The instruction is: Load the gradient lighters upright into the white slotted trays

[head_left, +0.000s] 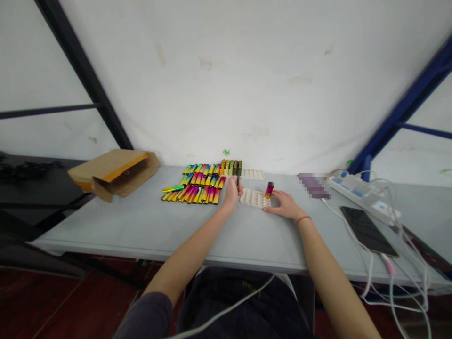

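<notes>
The left hand is curled shut around a small dark lighter, which it holds upright just above the far left corner of the white tray. The right hand lies at the tray's right edge, with its fingers reaching to the base of a rainbow lighter. That lighter stands upright at the tray's far right corner. Whether the fingers pinch the lighter or only rest against it and the tray cannot be told at this size.

The tray sits on the grey table between the two hands. It has rows of round pockets, and those in view look unfilled apart from the standing lighter.

Just left of the left hand lies a pile of lighters in rainbow colours, laid flat in close rows. At the pile's far right end is a short row of darker, gold-toned ones. A second tray lies further off, behind the first.

Far to the left a cardboard box lies on its side with its mouth open; what it holds is not visible. To the right are a power strip with cables and, nearer, a dark phone lying flat
</notes>
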